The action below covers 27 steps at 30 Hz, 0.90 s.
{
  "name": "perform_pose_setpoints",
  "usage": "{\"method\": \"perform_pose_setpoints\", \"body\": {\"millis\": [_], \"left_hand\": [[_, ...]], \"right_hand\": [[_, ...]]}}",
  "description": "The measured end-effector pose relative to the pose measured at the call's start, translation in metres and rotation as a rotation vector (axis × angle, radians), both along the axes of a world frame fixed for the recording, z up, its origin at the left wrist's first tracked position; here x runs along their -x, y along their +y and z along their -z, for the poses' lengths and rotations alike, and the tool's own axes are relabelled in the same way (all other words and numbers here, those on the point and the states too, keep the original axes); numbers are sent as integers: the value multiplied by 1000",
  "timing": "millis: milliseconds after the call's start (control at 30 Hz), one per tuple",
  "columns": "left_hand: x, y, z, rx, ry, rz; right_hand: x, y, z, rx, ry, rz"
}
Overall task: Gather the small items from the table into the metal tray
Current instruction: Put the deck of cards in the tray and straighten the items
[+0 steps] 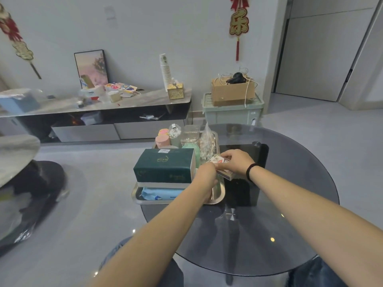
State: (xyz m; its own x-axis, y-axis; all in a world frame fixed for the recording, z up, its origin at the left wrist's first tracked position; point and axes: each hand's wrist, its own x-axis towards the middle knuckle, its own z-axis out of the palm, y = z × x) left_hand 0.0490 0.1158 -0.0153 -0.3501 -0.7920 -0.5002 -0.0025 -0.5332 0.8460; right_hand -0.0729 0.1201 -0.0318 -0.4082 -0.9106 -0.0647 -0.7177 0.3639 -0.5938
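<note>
While your right hand and left hand both grip the small card box over the metal tray's right edge, lower it flat into the bare strip beside the tissue box.

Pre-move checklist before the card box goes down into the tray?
1. Card box held by both hands: ok, right hand on top, left hand at its near end.
2. Box over the metal tray: partly; it overhangs the right rim.
3. Free tray floor under it: cannot tell, the left hand hides it.
4. Tissue box clear of the path: ok.
5. Snack bag behind: close, not touching.
</note>
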Motion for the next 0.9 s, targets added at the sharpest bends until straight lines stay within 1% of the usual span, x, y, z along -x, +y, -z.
{"method": "perform_pose_setpoints", "body": {"millis": [100, 133, 200, 300, 367, 467, 533, 633, 700, 833, 900], "left_hand": [[0, -9, 1, -59, 97, -51], [3, -13, 1, -66, 86, -64], [4, -13, -1, -21, 44, -43], [5, -14, -2, 24, -25, -18], [7, -12, -4, 54, -68, 28], [10, -7, 4, 161, -200, 79], [13, -8, 9, 206, -250, 79], [15, -6, 3, 140, -230, 84], [12, -3, -4, 136, -206, 98], [4, 8, -11, 269, -153, 158], [-5, 12, -13, 415, -157, 170]], "right_hand": [[0, -1, -2, -1, -292, 84], [1, -2, -3, -18, -392, 133], [0, -3, -6, -51, -523, 216], [-5, -3, -7, -52, -675, 279], [-8, 1, -6, -31, -773, 322], [-9, 9, 0, 25, -897, 369], [-11, 14, 3, 39, -947, 379], [-13, 18, 9, 37, -956, 359], [-15, 20, 10, 43, -960, 352], [-18, 29, 9, 77, -964, 342], [-22, 33, 9, 97, -950, 337]]}}
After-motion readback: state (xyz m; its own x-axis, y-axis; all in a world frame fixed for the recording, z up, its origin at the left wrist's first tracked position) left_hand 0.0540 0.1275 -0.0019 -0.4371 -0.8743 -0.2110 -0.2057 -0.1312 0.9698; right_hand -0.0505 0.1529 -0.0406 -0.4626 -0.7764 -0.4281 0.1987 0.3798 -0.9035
